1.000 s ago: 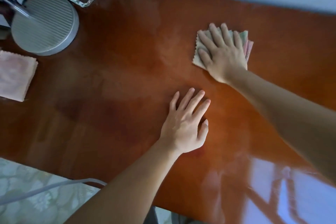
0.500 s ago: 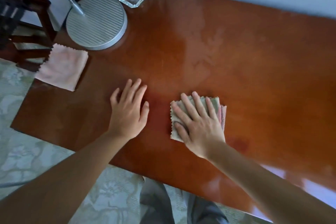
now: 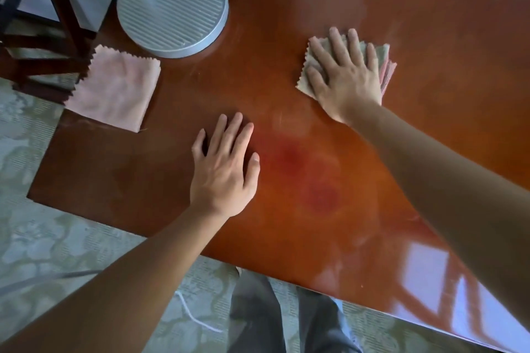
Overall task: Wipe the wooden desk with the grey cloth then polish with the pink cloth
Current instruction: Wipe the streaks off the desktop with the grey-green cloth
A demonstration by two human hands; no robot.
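The right hand (image 3: 345,73) lay spread flat on the folded grey cloth (image 3: 311,66) with pinked edges, pressing it to the glossy reddish wooden desk (image 3: 430,94). The left hand (image 3: 225,169) rested flat with straight fingers on bare wood, holding nothing. The folded pale pink cloth (image 3: 114,89) lay up and left of the left hand, overhanging the desk edge. A wide sweep leftward could probably nudge it off, or strike the ribbed round silver lamp base (image 3: 172,3) just beyond it.

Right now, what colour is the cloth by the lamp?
Pale pink cloth, clearest in the head view.
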